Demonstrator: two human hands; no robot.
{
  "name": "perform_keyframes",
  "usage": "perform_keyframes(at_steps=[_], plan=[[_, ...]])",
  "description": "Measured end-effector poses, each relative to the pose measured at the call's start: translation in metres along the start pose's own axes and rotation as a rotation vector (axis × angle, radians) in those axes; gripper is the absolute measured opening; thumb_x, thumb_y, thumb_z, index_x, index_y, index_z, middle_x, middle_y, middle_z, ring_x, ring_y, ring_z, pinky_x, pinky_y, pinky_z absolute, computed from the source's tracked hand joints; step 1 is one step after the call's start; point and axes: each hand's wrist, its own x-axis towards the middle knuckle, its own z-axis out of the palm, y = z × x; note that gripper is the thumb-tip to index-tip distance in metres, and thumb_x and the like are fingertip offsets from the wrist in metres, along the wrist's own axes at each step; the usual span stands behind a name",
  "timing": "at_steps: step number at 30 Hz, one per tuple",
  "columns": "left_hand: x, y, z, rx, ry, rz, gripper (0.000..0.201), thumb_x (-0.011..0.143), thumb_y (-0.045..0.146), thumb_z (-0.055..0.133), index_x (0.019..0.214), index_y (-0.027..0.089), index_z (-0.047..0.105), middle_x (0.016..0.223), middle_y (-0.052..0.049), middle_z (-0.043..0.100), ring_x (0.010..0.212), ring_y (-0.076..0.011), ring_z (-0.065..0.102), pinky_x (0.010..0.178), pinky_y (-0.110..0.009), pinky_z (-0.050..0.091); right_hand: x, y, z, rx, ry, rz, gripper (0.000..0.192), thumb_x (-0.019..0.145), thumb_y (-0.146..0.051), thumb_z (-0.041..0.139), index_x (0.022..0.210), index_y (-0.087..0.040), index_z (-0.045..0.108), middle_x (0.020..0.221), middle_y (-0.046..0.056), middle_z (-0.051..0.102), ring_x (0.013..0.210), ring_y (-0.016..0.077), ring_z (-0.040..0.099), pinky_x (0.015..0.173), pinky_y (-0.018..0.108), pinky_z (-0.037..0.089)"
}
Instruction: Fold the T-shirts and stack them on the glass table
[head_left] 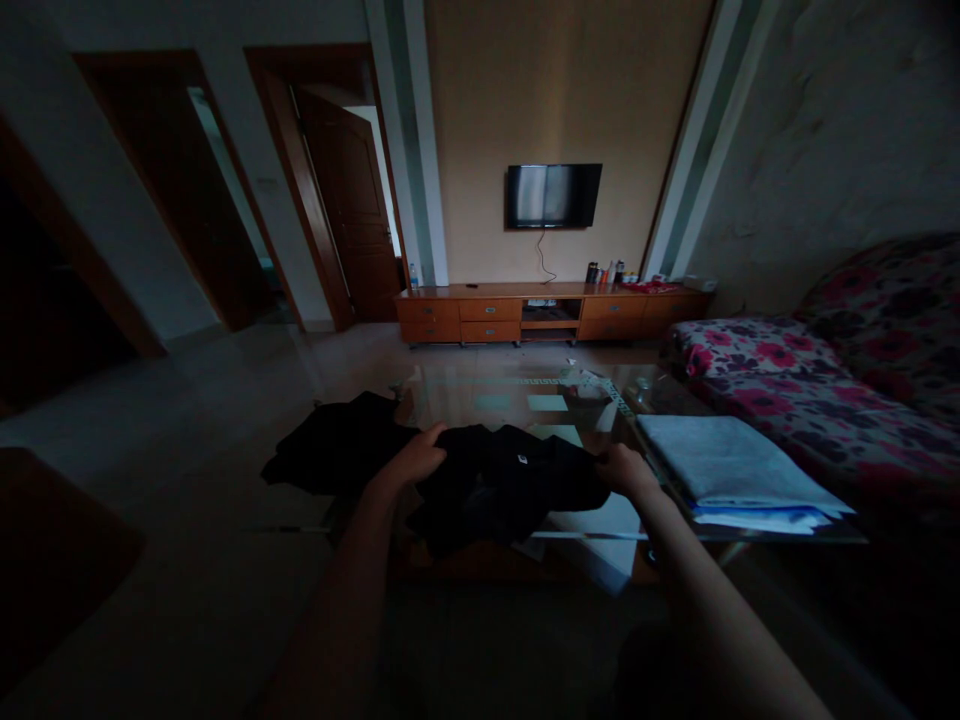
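Note:
A black garment (502, 480) with a small white label lies crumpled on the glass coffee table (517, 398) in front of me. My left hand (415, 460) grips its left edge, fingers curled over the cloth. My right hand (624, 470) pinches its right edge. A second dark garment (334, 450) lies spread over the table's left end, just left of my left hand. The room is dim and cloth details are hard to make out.
A folded stack of grey and blue-white cloth (731, 470) sits on the table's right end. A floral sofa (825, 380) stands to the right. A wooden TV cabinet (547, 312) and wall TV (553, 195) are at the far wall, open doors (352, 200) at left.

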Motion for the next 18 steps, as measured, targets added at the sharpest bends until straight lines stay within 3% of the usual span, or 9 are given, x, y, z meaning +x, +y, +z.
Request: perform_keyframes(at_steps=[5, 9, 14, 18], plan=[[-0.011, -0.007, -0.014, 0.315, 0.087, -0.065, 0.043, 0.060, 0.003, 0.056, 0.094, 0.020, 0.077, 0.101, -0.012, 0.078, 0.100, -0.0283, 0.072, 0.083, -0.032, 0.052, -0.005, -0.002, -0.001, 0.074, -0.073, 0.053, 0.020, 0.059, -0.010, 0.065, 0.070, -0.021, 0.078, 0.061, 0.007, 0.071, 0.066, 0.0235, 0.072, 0.058, 0.027, 0.051], [-0.023, 0.004, -0.031, 0.428, 0.173, -0.008, 0.040, 0.068, 0.002, 0.052, 0.091, 0.019, 0.079, 0.099, -0.012, 0.078, 0.103, -0.0255, 0.071, 0.091, -0.030, 0.050, -0.009, -0.013, -0.023, 0.092, -0.146, 0.033, 0.020, 0.060, -0.010, 0.063, 0.070, -0.018, 0.078, 0.052, 0.006, 0.067, 0.052, 0.0209, 0.067, 0.051, 0.027, 0.050], [-0.031, 0.039, -0.075, 0.483, 0.371, 0.066, 0.045, 0.081, 0.005, 0.044, 0.109, 0.018, 0.077, 0.110, -0.011, 0.076, 0.105, -0.0231, 0.070, 0.097, -0.031, 0.050, 0.002, -0.042, -0.084, 0.017, -0.017, -0.082, 0.013, 0.057, -0.007, 0.066, 0.055, -0.018, 0.070, 0.052, 0.006, 0.064, 0.064, 0.0225, 0.069, 0.063, 0.028, 0.052], [-0.038, 0.083, -0.137, 0.541, 0.429, 0.107, 0.037, 0.084, 0.009, 0.044, 0.099, 0.018, 0.077, 0.105, -0.011, 0.077, 0.102, -0.0259, 0.070, 0.098, -0.034, 0.049, 0.003, -0.080, -0.154, -0.020, 0.150, -0.160, 0.020, 0.063, -0.006, 0.063, 0.074, -0.016, 0.076, 0.068, 0.010, 0.071, 0.077, 0.0252, 0.071, 0.074, 0.030, 0.052]])
